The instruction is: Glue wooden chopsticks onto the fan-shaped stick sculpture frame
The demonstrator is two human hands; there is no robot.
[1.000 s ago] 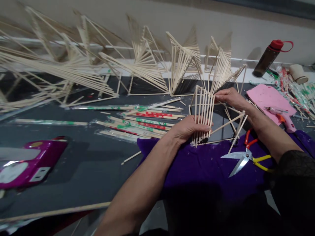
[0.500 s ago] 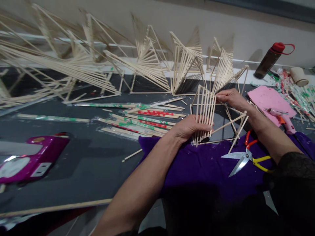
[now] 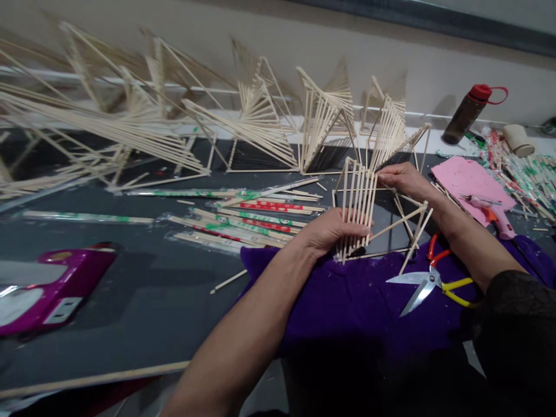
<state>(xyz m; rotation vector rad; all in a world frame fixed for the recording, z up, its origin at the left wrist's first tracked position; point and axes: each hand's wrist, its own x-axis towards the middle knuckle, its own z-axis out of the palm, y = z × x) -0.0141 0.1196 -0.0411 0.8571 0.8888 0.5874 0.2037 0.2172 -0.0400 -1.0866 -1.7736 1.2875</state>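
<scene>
Hands grip a half-built stick frame (image 3: 358, 205): left hand (image 3: 330, 231) clamps its slats, right hand (image 3: 402, 176) pinches the far corner; finished frames (image 3: 324, 119) stand beyond.

Left arm: bare forearm, extended forward from lower centre; left hand (image 3: 330, 231) palm down, fingers curled through the slats of the stick frame (image 3: 358, 202), gripping its near side. Right arm: dark sleeve at elbow, forearm angled inward; right hand (image 3: 402, 178) pinching the frame's far top corner
</scene>
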